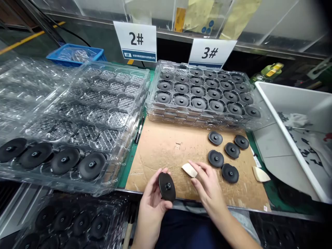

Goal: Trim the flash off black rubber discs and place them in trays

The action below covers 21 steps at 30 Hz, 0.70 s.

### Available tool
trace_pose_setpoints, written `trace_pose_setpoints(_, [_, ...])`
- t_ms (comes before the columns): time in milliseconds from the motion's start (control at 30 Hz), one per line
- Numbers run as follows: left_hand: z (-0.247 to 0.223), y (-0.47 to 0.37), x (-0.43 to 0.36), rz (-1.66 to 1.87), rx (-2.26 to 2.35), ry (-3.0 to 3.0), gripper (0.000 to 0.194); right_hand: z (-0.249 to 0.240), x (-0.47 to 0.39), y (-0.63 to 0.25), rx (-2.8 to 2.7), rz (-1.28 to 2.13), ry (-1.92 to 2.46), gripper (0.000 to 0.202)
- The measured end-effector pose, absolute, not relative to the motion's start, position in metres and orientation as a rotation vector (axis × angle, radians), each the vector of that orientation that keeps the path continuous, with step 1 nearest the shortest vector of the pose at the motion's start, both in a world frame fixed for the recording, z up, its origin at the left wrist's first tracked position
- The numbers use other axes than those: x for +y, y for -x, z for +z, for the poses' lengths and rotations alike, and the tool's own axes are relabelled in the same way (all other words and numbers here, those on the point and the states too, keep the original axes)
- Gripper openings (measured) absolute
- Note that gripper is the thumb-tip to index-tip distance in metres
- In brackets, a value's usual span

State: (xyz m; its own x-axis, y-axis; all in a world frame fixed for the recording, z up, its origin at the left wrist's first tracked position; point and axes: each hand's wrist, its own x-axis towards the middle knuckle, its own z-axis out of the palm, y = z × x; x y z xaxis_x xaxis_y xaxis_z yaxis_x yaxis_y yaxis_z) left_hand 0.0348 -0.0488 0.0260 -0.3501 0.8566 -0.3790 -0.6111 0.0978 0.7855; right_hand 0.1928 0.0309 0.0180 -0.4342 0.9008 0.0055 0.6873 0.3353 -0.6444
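Note:
My left hand [153, 200] grips a round black plastic disc [167, 187] with a small raised hub, tilted above the near edge of the cardboard sheet [160, 145]. To its right, my right hand [209, 185] pinches a cream-coloured wedge, perhaps a sponge [189, 170], between thumb and fingers. Several loose black discs [215, 158] lie on the cardboard beyond that hand. A second cream wedge [260, 174] rests at the cardboard's right edge.
Stacked clear trays [204, 119] full of black discs stand behind the cardboard. On the left, another clear tray [114, 159] has discs along its near row. A white bin [290, 138] borders the right side. A blue basket [55, 61] sits at back left.

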Motion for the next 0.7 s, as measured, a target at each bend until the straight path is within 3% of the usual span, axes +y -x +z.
trace_pose_setpoints(67, [0.030, -0.031, -0.046, 1.541, 1.089, -0.186, 0.069, 0.000, 0.041, -0.199, -2.310, 0.628, 1.481, 0.041])
trace_pose_setpoints(233, [0.035, -0.029, -0.045, 1.473, 0.901, 0.004, 0.069, -0.018, 0.055, -0.201, -2.327, 0.666, 1.430, 0.037])
trace_pose_setpoints(567, [0.038, -0.038, -0.048, 1.410, 0.745, 0.082, 0.051, 0.001, 0.031, -0.211, -2.236, 0.993, 1.275, 0.027])
trace_pose_setpoints(700, [0.041, -0.050, -0.044, 1.403, 0.732, 0.085, 0.047, 0.033, 0.037, -0.208, -2.118, 1.021, 1.310, 0.024])
